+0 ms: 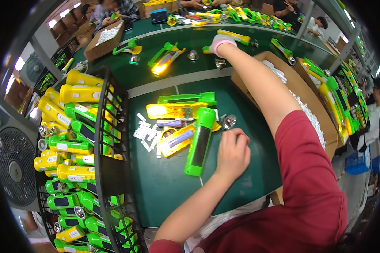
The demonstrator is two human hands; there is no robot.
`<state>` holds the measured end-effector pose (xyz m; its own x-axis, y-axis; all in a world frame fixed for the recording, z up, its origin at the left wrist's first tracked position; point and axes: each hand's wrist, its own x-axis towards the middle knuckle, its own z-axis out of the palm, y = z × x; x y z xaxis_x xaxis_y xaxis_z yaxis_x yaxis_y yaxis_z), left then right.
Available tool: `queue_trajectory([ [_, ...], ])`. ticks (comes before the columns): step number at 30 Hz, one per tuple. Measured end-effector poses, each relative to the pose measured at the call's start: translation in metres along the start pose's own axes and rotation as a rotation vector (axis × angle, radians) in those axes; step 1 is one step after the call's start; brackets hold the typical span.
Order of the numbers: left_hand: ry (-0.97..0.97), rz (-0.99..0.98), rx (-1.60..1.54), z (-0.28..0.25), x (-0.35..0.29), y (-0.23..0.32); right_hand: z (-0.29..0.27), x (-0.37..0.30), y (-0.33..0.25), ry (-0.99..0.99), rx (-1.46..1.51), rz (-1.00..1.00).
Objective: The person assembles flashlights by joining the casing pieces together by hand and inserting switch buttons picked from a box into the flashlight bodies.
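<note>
Green table (156, 206), black crate (113, 179) of flashlights (77, 173)

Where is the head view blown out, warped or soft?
Head view: lit yellow housings are partly blown out; the green belt bows near the rim; corners go black; distant people look soft, the green flashlight by the left hand fairly sharp.

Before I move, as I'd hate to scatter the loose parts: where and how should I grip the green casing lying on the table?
I'd pinch the green casing across its long edges at the near end, coming from the right, where the left hand is. Its straight body lies dark panel up; its upper half borders the yellow half-shell, while the near end looks free.
</note>
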<state>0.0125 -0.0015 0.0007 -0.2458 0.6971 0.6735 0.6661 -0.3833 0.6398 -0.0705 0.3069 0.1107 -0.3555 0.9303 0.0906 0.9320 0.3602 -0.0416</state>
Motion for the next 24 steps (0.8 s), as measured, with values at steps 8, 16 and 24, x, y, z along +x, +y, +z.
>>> queue_trajectory([
  [8,-0.014,0.021,0.014,-0.005,0.0,-0.002,0.043,0.036,-0.025,0.035,0.248,0.301],
  [16,-0.043,-0.006,0.008,-0.003,0.002,-0.005,0.058,0.023,-0.05,0.295,-0.024,0.069],
  [24,-0.086,-0.314,-0.329,-0.007,-0.004,-0.005,0.063,-0.001,-0.16,0.102,-0.4,-0.944],
])
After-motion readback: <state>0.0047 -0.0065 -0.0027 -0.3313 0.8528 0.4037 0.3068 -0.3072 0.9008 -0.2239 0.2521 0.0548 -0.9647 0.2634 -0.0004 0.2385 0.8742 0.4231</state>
